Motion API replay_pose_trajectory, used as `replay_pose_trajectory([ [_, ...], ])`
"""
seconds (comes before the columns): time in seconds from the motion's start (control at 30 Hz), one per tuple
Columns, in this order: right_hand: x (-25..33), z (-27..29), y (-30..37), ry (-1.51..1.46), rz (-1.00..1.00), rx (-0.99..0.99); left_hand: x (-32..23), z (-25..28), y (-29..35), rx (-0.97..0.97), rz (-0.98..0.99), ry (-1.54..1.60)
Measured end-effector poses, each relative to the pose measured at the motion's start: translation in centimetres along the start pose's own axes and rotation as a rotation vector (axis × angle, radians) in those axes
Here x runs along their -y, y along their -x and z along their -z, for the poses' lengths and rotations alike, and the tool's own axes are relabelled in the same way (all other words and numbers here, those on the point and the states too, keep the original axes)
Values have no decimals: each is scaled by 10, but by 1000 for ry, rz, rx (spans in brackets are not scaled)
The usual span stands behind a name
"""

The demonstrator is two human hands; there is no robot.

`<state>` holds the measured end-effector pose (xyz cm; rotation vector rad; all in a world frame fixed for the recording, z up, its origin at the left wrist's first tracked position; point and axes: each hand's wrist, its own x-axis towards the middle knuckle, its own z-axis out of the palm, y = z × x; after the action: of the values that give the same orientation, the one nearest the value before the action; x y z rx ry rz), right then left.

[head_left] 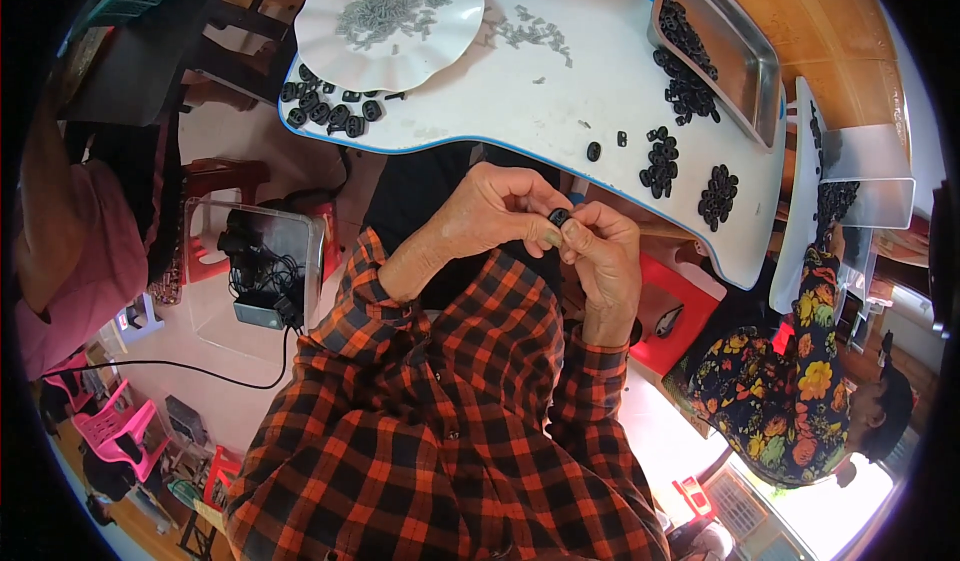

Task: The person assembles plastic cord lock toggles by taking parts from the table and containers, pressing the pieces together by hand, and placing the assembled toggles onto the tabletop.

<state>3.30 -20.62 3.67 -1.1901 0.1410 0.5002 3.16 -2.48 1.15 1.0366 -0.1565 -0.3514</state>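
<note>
Over my lap, just off the table's near edge, both hands meet at a small black plastic piece (559,217) that looks like a cord lock. My left hand (485,211) pinches it between thumb and fingers. From the other side, my right hand (605,256) has its thumb and fingertips closed on the same piece; whether anything smaller is between them is hidden. Several small grey springs (390,16) lie on a white scalloped plate (460,46), with more loose springs (530,31) beside it. Black pieces (335,116) sit below the plate at the table's left corner.
The white table (440,111) has a blue edge. At its right stand a metal tray (745,61) and several piles of black parts (718,198). A person in a flowered top (770,391) works at right; another person's sleeve (90,231) is at left. A clear bin (215,311) holds cables.
</note>
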Motion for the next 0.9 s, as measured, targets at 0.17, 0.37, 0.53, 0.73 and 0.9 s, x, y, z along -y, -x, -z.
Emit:
replay_pose_trajectory([
  [0.17, 0, 2, 0, -49, -40, 38, -4, 0, 1, 9, 7, 2],
  [0.37, 0, 1, 1, -58, -52, 55, -4, 0, 3, 24, 31, 45],
  [0.53, 0, -2, 8, -110, -63, 79, -5, -1, 7, 84, -6, 38],
  [0.73, 0, 0, 10, -154, -79, 130, -10, -8, 12, 78, -20, -39],
  [0.9, -5, 2, 9, -132, -60, 93, -8, -8, 11, 43, -24, -101],
])
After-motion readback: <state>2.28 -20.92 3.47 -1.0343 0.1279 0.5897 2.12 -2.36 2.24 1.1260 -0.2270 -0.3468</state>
